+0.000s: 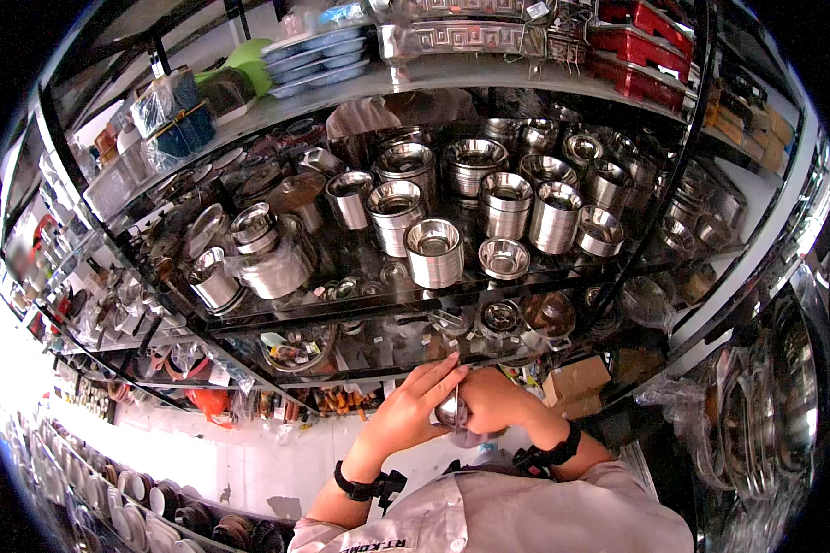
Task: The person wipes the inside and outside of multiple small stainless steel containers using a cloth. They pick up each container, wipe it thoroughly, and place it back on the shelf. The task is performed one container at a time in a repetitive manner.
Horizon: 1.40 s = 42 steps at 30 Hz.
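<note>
My left hand (411, 408) and my right hand (492, 401) meet in front of my chest, around a small shiny metal bowl (451, 409). The left fingers lie over its upper side. My right hand is curled against its other side, with a cloth or plastic film (472, 438) below it. Before me, a black shelf holds stacks of stainless steel bowls; the nearest stack (434, 254) stands near the front edge, beside a single low bowl (503, 258).
A shelf upright (685, 138) rises at the right. Below are a glass-like lower shelf, a cardboard box (575, 380) and a round tray with small packets (296, 349). Blue trays (318, 66) and red containers (640, 52) sit on the upper shelf. Plastic-wrapped metalware (747, 415) stands at right.
</note>
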### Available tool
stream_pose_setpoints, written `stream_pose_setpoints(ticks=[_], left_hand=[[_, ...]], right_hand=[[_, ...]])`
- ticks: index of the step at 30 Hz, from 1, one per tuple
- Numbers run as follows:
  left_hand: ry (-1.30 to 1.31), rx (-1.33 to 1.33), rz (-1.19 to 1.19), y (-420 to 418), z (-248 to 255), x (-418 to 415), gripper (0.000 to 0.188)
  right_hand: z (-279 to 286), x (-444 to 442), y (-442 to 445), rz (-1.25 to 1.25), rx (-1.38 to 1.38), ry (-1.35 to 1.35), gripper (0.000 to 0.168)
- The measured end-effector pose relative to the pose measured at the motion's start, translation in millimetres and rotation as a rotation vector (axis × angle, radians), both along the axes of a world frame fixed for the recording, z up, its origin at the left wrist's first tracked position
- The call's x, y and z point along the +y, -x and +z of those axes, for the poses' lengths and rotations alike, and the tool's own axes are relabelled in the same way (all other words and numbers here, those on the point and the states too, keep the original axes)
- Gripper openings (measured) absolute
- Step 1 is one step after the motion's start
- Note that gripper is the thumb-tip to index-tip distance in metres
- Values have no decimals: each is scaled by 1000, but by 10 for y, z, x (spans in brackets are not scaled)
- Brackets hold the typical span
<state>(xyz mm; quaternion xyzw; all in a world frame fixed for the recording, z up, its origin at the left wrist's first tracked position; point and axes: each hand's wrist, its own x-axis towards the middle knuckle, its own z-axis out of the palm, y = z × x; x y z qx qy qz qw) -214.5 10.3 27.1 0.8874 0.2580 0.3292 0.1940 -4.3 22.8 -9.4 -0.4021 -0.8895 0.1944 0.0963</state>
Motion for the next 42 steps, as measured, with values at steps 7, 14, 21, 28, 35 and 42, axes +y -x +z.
stream_pose_setpoints(ticks=[7,14,21,28,35,42], left_hand=[[-71,-86,30,-67,16,109,96],[-180,-1,35,-127,1,279,94],[-12,-185,31,-318,-102,604,88],[63,-466,96,-743,-421,1157,116],[420,-527,115,-1185,-669,1555,118],[489,-383,230,-1486,-674,1891,125]], right_hand=[[-57,20,-19,-174,1074,383,36],[111,-20,-37,-378,266,-111,34],[32,280,-740,-10,705,468,31],[-443,508,-1394,-622,1195,455,52],[-542,768,-1625,-576,1152,411,51],[-530,1238,-1776,-634,973,120,45]])
